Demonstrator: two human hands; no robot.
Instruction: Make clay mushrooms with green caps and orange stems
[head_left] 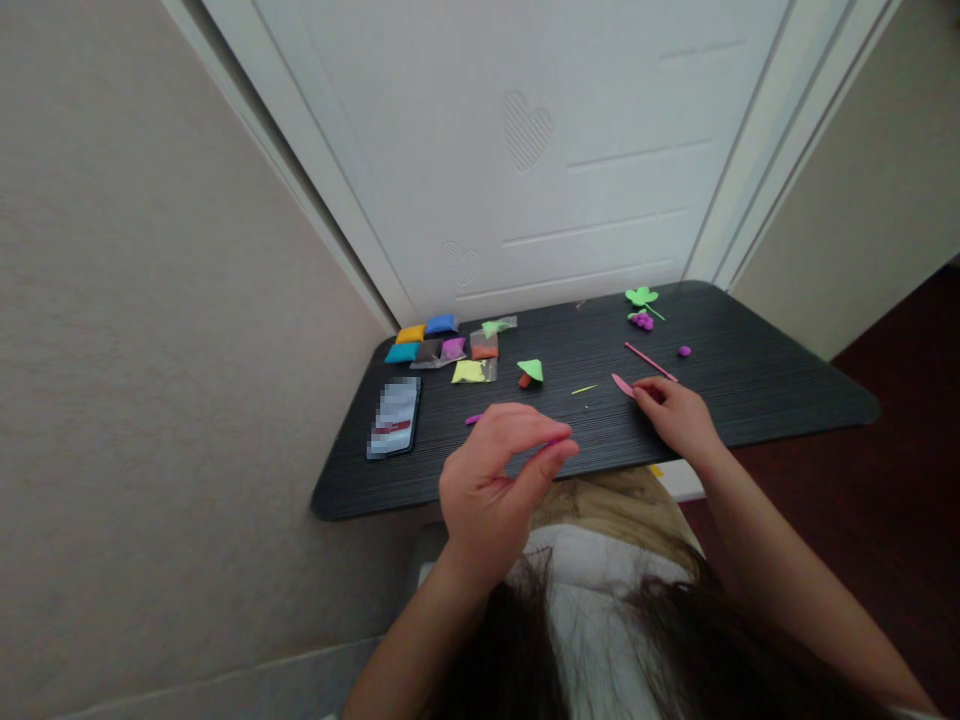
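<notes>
Above the front edge of the table, my left hand (501, 478) pinches a tiny piece of purple clay (555, 441) between thumb and fingertips. My right hand (679, 415) has its fingers closed on a pink plastic clay knife (622, 385), whose blade points left over the tabletop. Just behind that hand lies a thin pink stick tool (649, 361). A small purple clay lump (684, 351) sits farther right. A purple strip (473, 420) shows partly behind my left hand. Between the hands is a thin yellow strip (585, 389).
The dark table (780, 400) stands against a white door. Several clay packets (403, 352) lie at back left, near a phone (395, 418). A green-and-brown clay piece (531, 371) sits mid-table. A green clay flower shape (642, 297) and purple clay bunch (643, 321) lie at back right.
</notes>
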